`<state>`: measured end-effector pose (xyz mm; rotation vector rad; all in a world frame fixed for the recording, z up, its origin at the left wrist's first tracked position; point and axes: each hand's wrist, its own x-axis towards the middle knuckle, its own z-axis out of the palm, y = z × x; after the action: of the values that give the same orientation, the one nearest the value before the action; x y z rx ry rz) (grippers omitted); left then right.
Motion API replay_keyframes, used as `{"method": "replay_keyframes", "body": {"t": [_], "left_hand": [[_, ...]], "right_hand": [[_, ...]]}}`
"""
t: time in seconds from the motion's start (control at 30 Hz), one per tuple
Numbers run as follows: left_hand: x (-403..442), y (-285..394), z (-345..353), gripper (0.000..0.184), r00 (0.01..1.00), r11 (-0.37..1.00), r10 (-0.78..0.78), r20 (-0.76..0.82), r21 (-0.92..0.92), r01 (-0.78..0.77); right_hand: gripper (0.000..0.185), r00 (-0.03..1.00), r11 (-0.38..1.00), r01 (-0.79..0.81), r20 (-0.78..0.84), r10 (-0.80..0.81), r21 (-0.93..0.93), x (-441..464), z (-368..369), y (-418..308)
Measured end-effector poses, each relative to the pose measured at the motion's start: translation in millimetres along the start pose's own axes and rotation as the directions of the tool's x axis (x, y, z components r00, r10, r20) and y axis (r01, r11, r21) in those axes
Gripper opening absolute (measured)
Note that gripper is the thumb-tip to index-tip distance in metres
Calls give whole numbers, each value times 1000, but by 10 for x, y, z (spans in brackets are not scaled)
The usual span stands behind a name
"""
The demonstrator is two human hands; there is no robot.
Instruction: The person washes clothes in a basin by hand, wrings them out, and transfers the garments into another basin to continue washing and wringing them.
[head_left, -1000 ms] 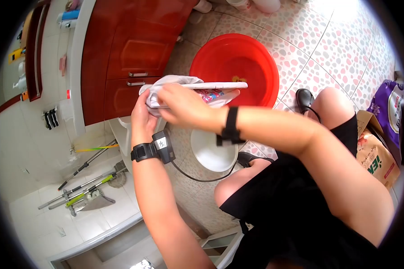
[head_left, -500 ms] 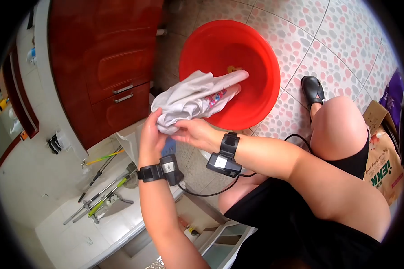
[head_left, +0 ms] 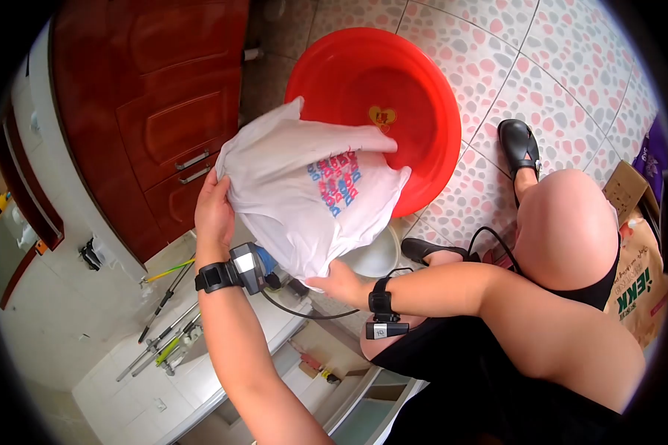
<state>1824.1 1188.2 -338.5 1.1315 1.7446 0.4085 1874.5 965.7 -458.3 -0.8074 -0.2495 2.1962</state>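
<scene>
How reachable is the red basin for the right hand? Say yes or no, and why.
Probably not freely: the right hand grips the white printed cloth, which spreads across part of the red basin.

Cloth [head_left: 274, 159] underside hidden, basin [head_left: 441, 122] partly covered

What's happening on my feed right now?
A person is holding up a white fabric garment with pink and blue printed lettering, spread between two bare hands: the left hand grips one edge, the right hand another. In this view the garment covers part of a round red plastic basin on the pebble-patterned tiled floor; whether they touch, I can't tell. A round white basin shows partly hidden behind the garment.
</scene>
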Motion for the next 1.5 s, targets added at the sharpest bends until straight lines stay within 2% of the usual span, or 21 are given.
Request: {"method": "replay_keyframes", "body": {"t": [0.03, 0.17, 0.27, 0.33, 0.57, 0.77, 0.97, 1.03, 1.17, 1.23, 1.37, 1.5], "left_hand": [[15, -5, -12, 36, 1000, 1000, -2, -16, -25, 1], [11, 54, -62, 37, 999, 997, 39, -10, -64, -39], [-18, 132, -126, 37, 998, 992, 46, -48, -116, -51], [-36, 176, -163, 37, 994, 990, 57, -95, -125, -68], [-238, 413, -284, 37, 996, 983, 37, -83, -174, -51], [-359, 472, -338, 35, 996, 981, 59, -60, -184, -69], [-361, 464, -276, 32, 997, 986, 67, -41, -149, -72], [-347, 467, -222, 32, 999, 987, 44, -7, -155, -44], [-316, 448, -217, 33, 999, 989, 35, -14, -146, -37], [-320, 459, -227, 34, 999, 991, 6, -31, -131, -10], [-308, 475, -227, 37, 1000, 993, -10, -26, -118, 6], [-280, 469, -32, 43, 999, 995, 32, 43, 97, -36]], "right_hand": [[48, 991, 990, -123, 59, 119, 64, -30, -6, -115], [53, 987, 981, -109, 132, 87, 163, 51, 28, -33], [45, 990, 977, -117, 104, 99, 177, 20, 70, -122], [48, 985, 974, -91, 162, 57, 209, 4, 48, -195], [48, 985, 979, -50, 174, 15, 198, -168, 81, -404], [49, 974, 960, 57, 195, -113, 273, -176, 161, -267], [44, 959, 996, 45, 275, -66, 82, -174, 116, -277], [41, 923, 899, 382, 140, -358, -215, -140, 119, -199], [38, 911, 879, 410, 162, -380, -244, -115, 108, -179], [34, 917, 828, 387, 259, -302, -406, -143, 88, -265], [29, 874, 739, 469, 376, -309, -483, -178, 87, -429], [23, 782, 612, 613, 494, -380, -499, -133, 71, -425]]}}
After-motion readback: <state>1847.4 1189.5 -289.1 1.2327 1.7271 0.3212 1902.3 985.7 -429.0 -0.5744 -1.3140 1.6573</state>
